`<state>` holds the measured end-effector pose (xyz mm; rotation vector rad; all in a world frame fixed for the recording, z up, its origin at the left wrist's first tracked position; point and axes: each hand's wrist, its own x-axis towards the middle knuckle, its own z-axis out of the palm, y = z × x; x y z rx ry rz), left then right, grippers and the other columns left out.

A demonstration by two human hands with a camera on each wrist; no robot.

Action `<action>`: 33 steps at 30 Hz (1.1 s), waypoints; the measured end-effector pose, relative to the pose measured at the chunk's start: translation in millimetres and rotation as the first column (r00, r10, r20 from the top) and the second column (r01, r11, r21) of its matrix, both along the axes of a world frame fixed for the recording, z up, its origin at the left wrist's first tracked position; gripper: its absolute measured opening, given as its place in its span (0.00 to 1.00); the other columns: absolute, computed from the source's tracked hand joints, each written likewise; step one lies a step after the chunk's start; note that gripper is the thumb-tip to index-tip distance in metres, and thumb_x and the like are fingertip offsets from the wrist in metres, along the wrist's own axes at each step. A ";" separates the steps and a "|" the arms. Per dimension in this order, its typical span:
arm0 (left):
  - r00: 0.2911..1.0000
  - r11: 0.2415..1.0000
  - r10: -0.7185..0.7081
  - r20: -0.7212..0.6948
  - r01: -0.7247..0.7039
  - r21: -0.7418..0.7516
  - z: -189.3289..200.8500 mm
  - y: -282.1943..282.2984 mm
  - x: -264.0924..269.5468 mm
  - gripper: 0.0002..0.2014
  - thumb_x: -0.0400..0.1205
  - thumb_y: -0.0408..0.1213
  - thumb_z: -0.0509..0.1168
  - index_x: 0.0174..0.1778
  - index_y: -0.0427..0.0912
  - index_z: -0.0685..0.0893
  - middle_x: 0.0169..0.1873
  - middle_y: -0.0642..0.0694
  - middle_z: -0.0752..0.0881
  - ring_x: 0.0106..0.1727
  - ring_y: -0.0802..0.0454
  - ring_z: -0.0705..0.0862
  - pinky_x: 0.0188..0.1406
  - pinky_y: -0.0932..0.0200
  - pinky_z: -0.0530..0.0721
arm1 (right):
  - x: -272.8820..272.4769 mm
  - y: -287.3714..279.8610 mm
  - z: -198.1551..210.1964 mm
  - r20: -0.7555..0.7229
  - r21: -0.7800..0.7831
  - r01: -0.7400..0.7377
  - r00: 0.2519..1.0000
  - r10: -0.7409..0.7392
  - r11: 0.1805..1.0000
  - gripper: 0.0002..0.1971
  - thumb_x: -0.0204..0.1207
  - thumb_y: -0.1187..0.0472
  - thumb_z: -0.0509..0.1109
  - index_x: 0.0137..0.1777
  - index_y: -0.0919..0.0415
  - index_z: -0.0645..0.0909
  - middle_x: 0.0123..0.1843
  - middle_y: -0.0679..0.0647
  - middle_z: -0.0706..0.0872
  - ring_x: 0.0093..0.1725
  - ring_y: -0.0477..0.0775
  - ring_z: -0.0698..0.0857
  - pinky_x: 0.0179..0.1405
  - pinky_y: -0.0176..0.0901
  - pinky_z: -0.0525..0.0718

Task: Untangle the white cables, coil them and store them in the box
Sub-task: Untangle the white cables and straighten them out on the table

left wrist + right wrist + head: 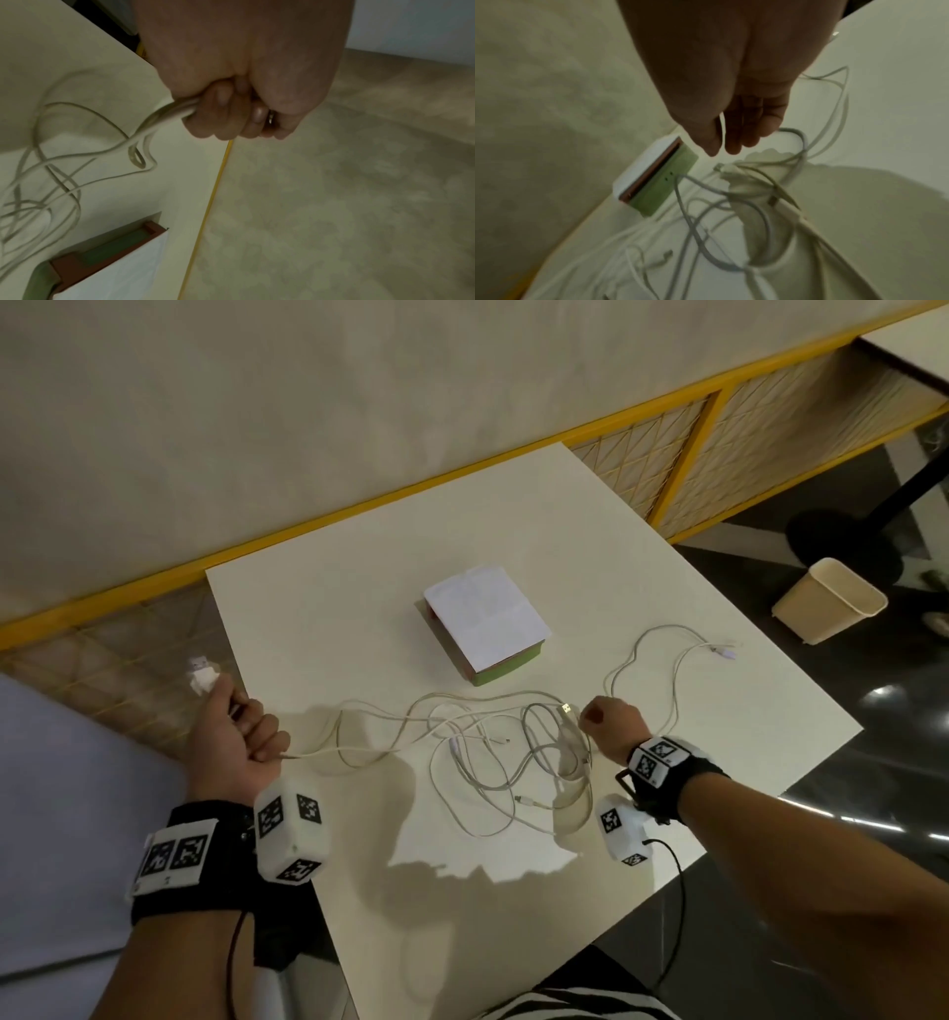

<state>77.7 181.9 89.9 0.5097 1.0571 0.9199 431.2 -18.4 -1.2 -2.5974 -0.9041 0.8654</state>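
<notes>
- A person stands at a white desk (513,505), seen from a head camera looking down, working on a loose tangle of white cables (493,752) lying in the middle of it.
- The left hand (241,737) is fisted off the desk's left edge; its grip curls round a white cable strand, with a white plug end (203,677) sticking out above the fist.
- The right hand (611,724) hovers at the tangle's right side, thumb and fingertips pinching one thin strand.
- A closed box (482,624), white lid over green sides, sits just behind the tangle.
- Step in hand, as I judge: untangling, drawing one cable free. Nothing is coiled or boxed yet.
- Next move likely calls for working that strand clear of the crossings.
- No readable writing or brand; only black-and-white square markers on the wristbands (657,760).
</notes>
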 end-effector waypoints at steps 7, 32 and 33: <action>0.999 0.998 0.009 -0.050 -0.012 -0.058 2.4 -14.1 -9.3 0.21 0.85 0.52 0.55 0.26 0.49 0.67 0.10 0.54 0.62 0.08 0.59 0.57 0.10 0.69 0.50 | -18.7 12.1 -21.4 0.006 -0.143 0.099 0.995 -0.099 0.985 0.16 0.79 0.57 0.60 0.60 0.68 0.75 0.59 0.68 0.83 0.59 0.68 0.82 0.48 0.49 0.78; 0.990 0.995 -0.104 -0.091 0.102 -0.019 16.0 -16.0 30.5 0.20 0.86 0.47 0.55 0.27 0.49 0.68 0.11 0.55 0.61 0.09 0.60 0.56 0.12 0.70 0.50 | 5.8 20.9 134.0 -0.498 0.700 0.339 0.862 0.090 0.629 0.05 0.82 0.64 0.62 0.45 0.58 0.71 0.31 0.59 0.85 0.30 0.56 0.85 0.38 0.46 0.87; 0.990 0.994 -0.108 -0.093 0.106 -0.021 16.7 -15.7 32.3 0.20 0.86 0.47 0.55 0.27 0.49 0.68 0.11 0.55 0.61 0.10 0.60 0.56 0.12 0.71 0.50 | 6.0 21.4 137.9 -0.542 0.692 0.397 0.837 0.070 0.603 0.04 0.82 0.63 0.63 0.45 0.58 0.72 0.28 0.57 0.83 0.26 0.56 0.81 0.32 0.46 0.85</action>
